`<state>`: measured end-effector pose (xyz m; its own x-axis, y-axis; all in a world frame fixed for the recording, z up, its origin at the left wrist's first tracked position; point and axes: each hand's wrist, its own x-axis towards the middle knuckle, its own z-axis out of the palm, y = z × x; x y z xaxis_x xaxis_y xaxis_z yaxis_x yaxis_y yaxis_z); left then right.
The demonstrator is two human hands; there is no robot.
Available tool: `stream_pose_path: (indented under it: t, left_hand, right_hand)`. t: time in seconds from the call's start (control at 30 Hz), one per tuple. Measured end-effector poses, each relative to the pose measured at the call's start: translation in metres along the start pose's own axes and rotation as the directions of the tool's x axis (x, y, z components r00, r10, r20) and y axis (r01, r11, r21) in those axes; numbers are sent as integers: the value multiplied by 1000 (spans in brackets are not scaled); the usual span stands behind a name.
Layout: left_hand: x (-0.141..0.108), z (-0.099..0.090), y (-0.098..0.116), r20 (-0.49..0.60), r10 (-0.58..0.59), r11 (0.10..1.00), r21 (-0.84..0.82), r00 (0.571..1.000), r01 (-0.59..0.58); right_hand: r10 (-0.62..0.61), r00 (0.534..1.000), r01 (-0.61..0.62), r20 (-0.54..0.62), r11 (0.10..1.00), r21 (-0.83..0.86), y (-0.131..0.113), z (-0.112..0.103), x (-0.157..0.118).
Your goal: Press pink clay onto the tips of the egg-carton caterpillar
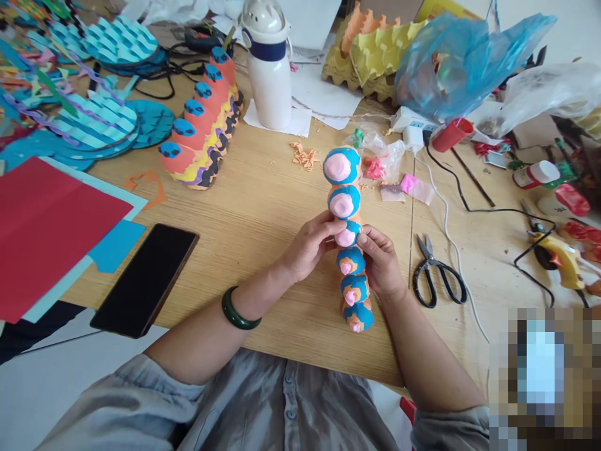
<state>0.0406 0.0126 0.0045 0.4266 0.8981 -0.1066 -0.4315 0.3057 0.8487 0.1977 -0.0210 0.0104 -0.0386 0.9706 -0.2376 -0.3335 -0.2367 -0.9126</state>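
Observation:
An egg-carton strip (352, 260) with a row of several bumps is held upright in front of me. Its bumps are orange with blue tops and pink clay on them. The upper pink patches are spread wide, while the lower ones are small lumps. My left hand (313, 241) grips the strip's left side, fingers pressing the third bump from the top. On the right side, my right hand (382, 260) holds the strip with its thumb on the same bump. Fingers behind the strip are partly hidden.
A finished-looking striped egg-carton piece (201, 125) stands back left, near a white bottle (270, 81). Black scissors (436, 272) lie right, beside a white cable (444, 219). A phone (145, 279) and red paper (61, 232) are left. Pink clay (374, 168) sits in plastic behind the strip.

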Motion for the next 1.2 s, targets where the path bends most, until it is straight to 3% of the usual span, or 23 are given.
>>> stream_pose_path:
  t: [0.23,0.4,0.6,0.77,1.03,1.2]
  left_hand:
    - [1,1,-2,-86,92,985,154,992,-78]
    - [1,2,-1,-80,63,993,104,995,-55]
    - [2,1,-8,-130,70,986,162,989,-48]
    - [1,1,-4,-114,0,998,57,994,7]
    - [3,-9,-6,-6,151,955,258,988,-145]
    - [3,-13,-14,-34,231,931,299,972,-211]
  right_hand:
    - [-23,999,21,-26,999,-49,4,2,-1]
    - [-28,999,27,-33,999,-35,4,3,-1]
    - [30,997,-32,-74,999,-22,9,3,1]
    - [47,991,-41,-128,998,51,8,5,3]
    - [-30,988,35,-153,999,32,5,10,-2]
    - [-66,983,64,-170,998,-13,3,15,-7]
